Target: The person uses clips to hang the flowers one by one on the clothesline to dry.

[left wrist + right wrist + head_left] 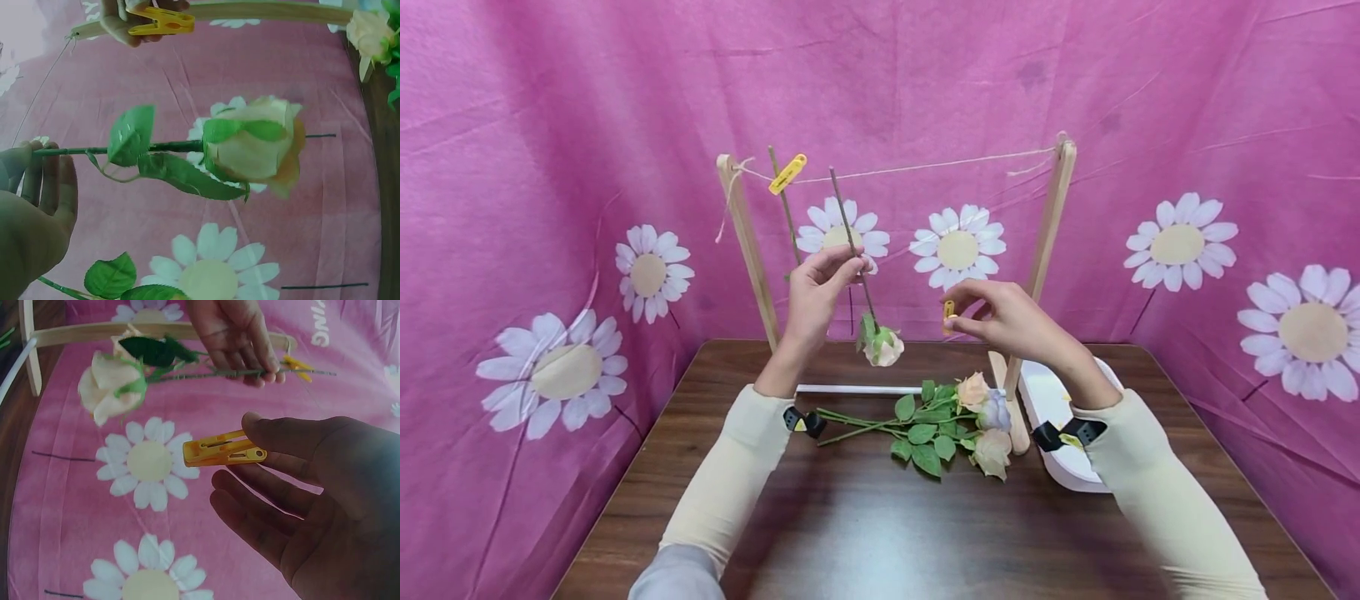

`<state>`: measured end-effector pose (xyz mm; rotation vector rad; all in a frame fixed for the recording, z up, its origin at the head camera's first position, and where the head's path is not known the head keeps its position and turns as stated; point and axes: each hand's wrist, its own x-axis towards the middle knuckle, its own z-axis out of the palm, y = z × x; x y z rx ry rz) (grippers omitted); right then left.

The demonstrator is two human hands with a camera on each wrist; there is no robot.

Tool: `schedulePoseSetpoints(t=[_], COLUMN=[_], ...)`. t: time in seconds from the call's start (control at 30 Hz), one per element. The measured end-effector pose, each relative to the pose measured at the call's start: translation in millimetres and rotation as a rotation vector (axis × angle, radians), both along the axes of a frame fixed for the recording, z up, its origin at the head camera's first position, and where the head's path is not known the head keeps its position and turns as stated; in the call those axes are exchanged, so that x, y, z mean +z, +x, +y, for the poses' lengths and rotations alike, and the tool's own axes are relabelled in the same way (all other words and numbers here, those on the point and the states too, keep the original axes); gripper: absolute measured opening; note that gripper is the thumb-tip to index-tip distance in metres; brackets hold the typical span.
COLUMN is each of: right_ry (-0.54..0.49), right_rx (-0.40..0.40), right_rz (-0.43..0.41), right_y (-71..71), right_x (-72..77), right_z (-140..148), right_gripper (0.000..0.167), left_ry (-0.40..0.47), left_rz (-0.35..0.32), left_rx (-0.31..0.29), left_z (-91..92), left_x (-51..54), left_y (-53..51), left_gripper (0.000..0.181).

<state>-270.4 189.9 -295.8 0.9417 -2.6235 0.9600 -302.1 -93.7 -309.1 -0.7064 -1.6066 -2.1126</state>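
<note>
The left hand [816, 296] pinches the stem of a pale rose [882, 347] that hangs bloom down, its stem end near the string [925, 169]. A yellow clothespin [225, 450] is pinched between thumb and fingers of the right hand [1011, 321], to the right of the rose. Another yellow clip [787, 174] sits on the string at the left, beside an upright green stem [792, 225]. In the left wrist view, leaves [132, 134] show on the held rose's stem.
Wooden posts [1051, 225] hold the string at both ends. Several roses [972, 391] with green leaves lie on the brown table [850, 533]. A white tray [1075, 475] stands at the right under the right forearm. A white rod [857, 389] lies across the back.
</note>
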Motion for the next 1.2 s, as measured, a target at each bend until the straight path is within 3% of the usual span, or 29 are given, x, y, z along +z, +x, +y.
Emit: schedulePoseSetpoints(t=[0.17, 0.43, 0.63, 0.77, 1.03, 1.2], right_ry=[-0.027, -0.092, -0.139, -0.223, -0.465, -0.595], right_rx=[0.015, 0.017, -0.041, -0.087, -0.105, -0.095], right_rz=[0.031, 0.017, 0.081, 0.104, 0.184, 0.165], right_y=[-0.6, -4.1, -4.5, -6.0, -18.1, -25.6], right_x=[5.5, 12.9, 27.1, 41.9, 83.5, 109.3], right_z=[-11.6, -28.1, -42.3, -52.7, -75.6, -92.9], right_gripper=[0.028, 0.024, 0.023, 0.019, 0.009, 0.006], left_ry=[-0.001, -0.067, -0.072, -0.086, -0.105, -0.109], left_rz=[0.028, 0.031, -0.005, -0.014, -0.032, -0.047], left_rx=[-0.011, 0.097, 0.132, 0.136, 0.161, 0.163], left_z=[-4.7, -14.5, -16.7, -15.3, -13.3, -13.4], left_x=[6.3, 13.9, 16.6, 18.1, 20.4, 21.5], left_y=[-6.6, -17.1, -21.0, -22.1, -23.8, -24.1], left_gripper=[0.019, 0.026, 0.029, 0.028, 0.026, 0.026])
